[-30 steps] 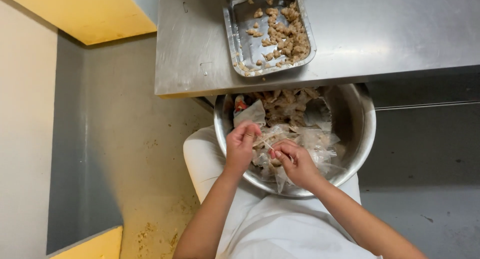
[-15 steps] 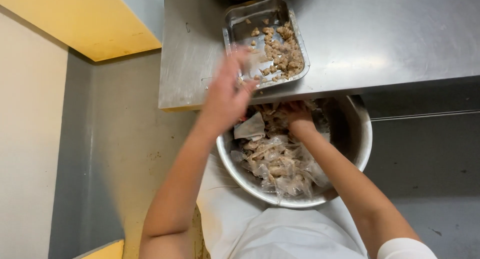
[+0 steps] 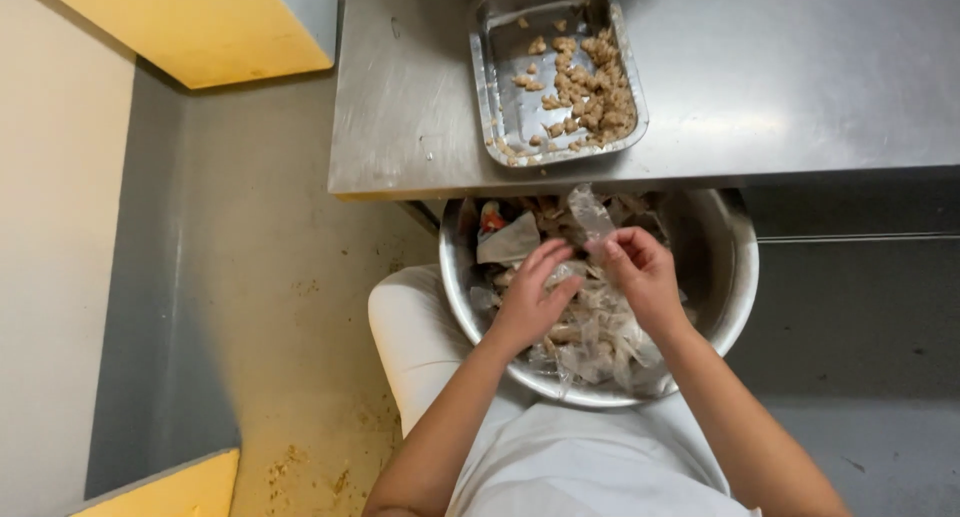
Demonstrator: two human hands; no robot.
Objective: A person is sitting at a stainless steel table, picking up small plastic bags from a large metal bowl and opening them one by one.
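View: looked straight down at my own two bare hands, both w/ forearms reaching into a bowl on my lap.

Bowl: a large round shiny steel mixing bowl (image 3: 735, 277) rested on my white-clothed lap, its far rim tucked just under the table edge.

Bowl contents: a heap of crumpled clear plastic wrappers (image 3: 600, 332) mixed w/ pale tan food pieces; one small red-and-white scrap (image 3: 492, 220) lay at the far left side.

Left hand: my left hand (image 3: 532, 295) lay palm down on the wrapper heap, fingers (image 3: 548, 260) loosely curled & spread; couldn't tell if anything was actually pinched under it.

Right hand: my right hand (image 3: 640, 272) was just beside the left, nearly touching; thumb & fingertips (image 3: 606, 247) were closed in a pinch on a see-through plastic wrapper (image 3: 590, 213) that stuck up toward the table edge.

Tray: a rectangular dented steel tray (image 3: 498, 97) sat on the table directly beyond the bowl, holding small light-brown food chunks (image 3: 590, 82) bunched mostly at its right side, a few scattered left.

Table: a brushed stainless steel table top (image 3: 800, 67) filled the upper right.

Floor: a speckled beige floor (image 3: 270, 277) w/ crumbs spread to my left.

Other: yellow-topped grey surfaces (image 3: 210, 22) stood at upper left, and another at lower left.
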